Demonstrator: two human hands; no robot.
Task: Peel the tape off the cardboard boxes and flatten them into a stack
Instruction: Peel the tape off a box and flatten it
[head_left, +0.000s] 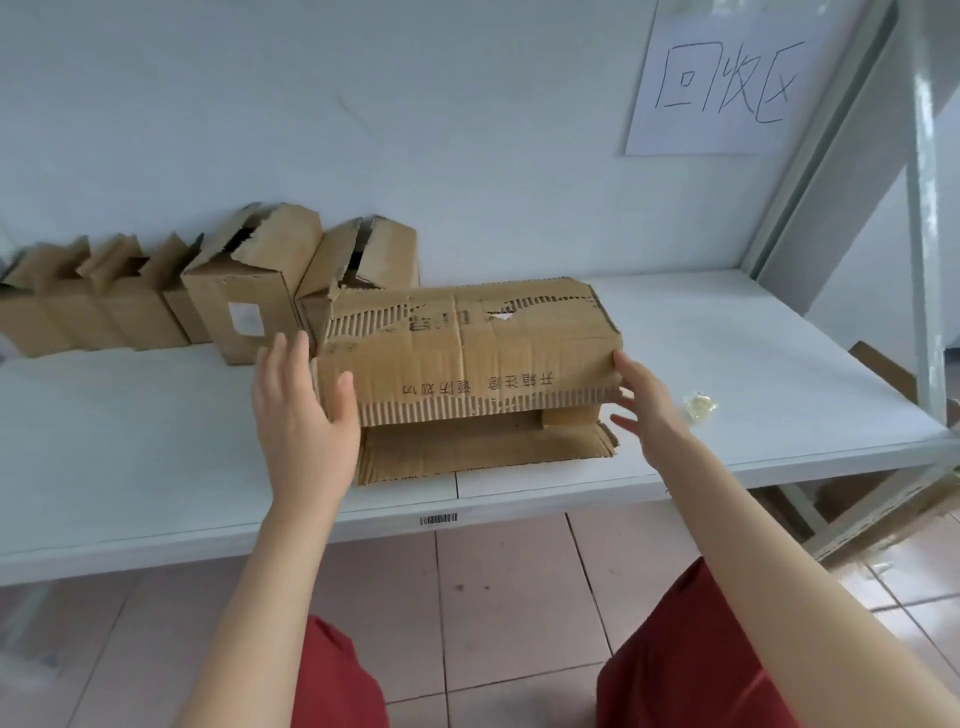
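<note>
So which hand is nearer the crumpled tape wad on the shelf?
Right. The right hand is at the torn box's right end, just left of the tape wad. The left hand is at the box's left end, the box's length farther off.

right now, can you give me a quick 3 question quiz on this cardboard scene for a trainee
1. True or false: the torn box sits on the bare shelf with nothing under it.
2. Where does the crumpled tape lie? A on the floor tiles; B on the shelf, to the right of the right hand; C on top of the torn box.
3. Fill in: the open boxes stand in a row against the ____.

Key: 1 false, flattened cardboard lies beneath it; 2 B; 3 wall.
</note>
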